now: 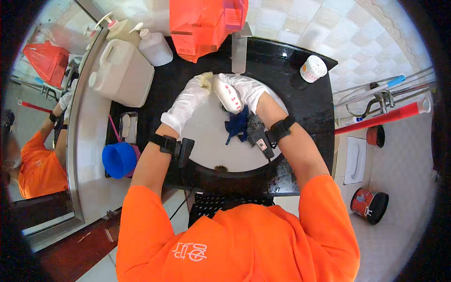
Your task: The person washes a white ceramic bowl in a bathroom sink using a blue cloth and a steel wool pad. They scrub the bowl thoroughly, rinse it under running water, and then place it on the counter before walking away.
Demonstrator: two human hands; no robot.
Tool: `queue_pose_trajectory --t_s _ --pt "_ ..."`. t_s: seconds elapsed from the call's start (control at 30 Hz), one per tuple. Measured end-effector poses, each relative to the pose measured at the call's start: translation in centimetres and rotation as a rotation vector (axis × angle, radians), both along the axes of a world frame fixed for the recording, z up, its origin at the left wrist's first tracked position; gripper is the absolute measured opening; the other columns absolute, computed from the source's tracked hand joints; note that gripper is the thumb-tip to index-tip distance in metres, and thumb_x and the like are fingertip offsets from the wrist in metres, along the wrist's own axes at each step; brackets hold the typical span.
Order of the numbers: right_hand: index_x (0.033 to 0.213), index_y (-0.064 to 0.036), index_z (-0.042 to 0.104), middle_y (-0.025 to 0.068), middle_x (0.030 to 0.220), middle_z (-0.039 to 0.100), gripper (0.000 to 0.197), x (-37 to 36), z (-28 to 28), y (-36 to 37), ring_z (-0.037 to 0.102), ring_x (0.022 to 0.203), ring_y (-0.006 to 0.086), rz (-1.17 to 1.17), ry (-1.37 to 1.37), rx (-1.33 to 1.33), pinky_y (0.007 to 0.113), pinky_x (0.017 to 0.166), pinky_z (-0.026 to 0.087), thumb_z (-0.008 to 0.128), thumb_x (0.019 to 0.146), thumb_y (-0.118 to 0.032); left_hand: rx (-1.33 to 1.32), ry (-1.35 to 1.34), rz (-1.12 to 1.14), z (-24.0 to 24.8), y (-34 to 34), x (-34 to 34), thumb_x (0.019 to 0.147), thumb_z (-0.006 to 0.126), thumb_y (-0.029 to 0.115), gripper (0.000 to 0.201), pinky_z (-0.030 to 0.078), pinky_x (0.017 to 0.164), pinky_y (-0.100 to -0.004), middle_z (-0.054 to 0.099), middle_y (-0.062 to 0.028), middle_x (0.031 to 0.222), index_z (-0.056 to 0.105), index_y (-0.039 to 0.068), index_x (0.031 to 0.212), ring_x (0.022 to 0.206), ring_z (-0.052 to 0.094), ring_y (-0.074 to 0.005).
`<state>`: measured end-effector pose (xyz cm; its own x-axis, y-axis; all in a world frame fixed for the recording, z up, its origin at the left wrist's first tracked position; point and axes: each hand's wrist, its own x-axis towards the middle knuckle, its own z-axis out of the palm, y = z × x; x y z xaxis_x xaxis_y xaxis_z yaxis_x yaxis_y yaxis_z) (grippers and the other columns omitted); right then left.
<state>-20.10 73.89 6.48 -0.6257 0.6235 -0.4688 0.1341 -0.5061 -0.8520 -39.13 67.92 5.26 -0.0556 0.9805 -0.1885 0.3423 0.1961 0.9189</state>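
Two pump bottles and a pale jug stand left of the left hand, whose gloved fingers bunch up near a yellowish patch; whether they grip anything I cannot tell. Just right of it, over the basin, a white bottle slants, clamped in the gloved right hand. Gloves may slip if wet, so a firm wrap and steady tilt should serve best. Red characters run along its side. Below the right hand lies a blue cloth; well to its right, a white tub with tiny, unreadable print stands on the black bench.
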Motion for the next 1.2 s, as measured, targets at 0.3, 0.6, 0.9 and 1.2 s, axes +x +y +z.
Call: queue_pose_trajectory --t_s 0.3,0.6,0.9,1.2 --pt "0.089 -0.0059 0.064 0.0136 0.085 0.067 0.026 0.9 3.3 0.0 0.064 0.076 0.0245 0.330 -0.238 0.573 0.033 0.066 0.048 0.051 0.089 -0.029 0.213 -0.030 -0.438 -4.3 2.1 -0.3 0.068 0.073 0.009 0.089 0.038 0.105 -0.0345 0.043 -0.0148 0.139 0.027 0.011 0.145 0.123 0.046 -0.0300" --pt "0.076 -0.0064 0.066 0.0151 0.074 0.066 0.022 5.2 2.6 1.2 0.063 0.068 0.0301 0.484 -0.363 1.198 0.035 0.061 0.048 0.059 0.079 -0.027 0.458 0.572 -0.502 4.5 -0.4 6.7 0.062 0.072 -0.001 0.108 0.040 0.102 -0.0388 0.044 -0.0200 0.135 0.010 0.010 0.150 0.122 0.045 -0.0363" --pt "0.102 -0.0029 0.064 0.0144 0.099 0.064 0.031 6.2 1.3 2.6 0.061 0.090 0.0254 0.468 -0.615 1.362 0.033 0.079 0.048 0.054 0.088 -0.028 0.127 0.659 -0.484 4.4 0.6 7.3 0.062 0.075 0.007 0.080 0.043 0.097 -0.0375 0.054 -0.0206 0.120 0.041 0.004 0.135 0.112 0.053 -0.0330" --pt "0.124 -0.0147 0.053 0.0064 0.118 0.060 0.045 4.8 0.7 -1.2 0.060 0.102 0.0206 -0.211 -0.035 -0.204 0.049 0.088 0.049 0.056 0.091 -0.044 -0.082 -0.116 -0.001 1.1 -1.9 4.5 0.065 0.078 0.015 0.073 0.047 0.094 -0.0331 0.056 -0.0159 0.122 0.045 0.001 0.129 0.110 0.056 -0.0245"
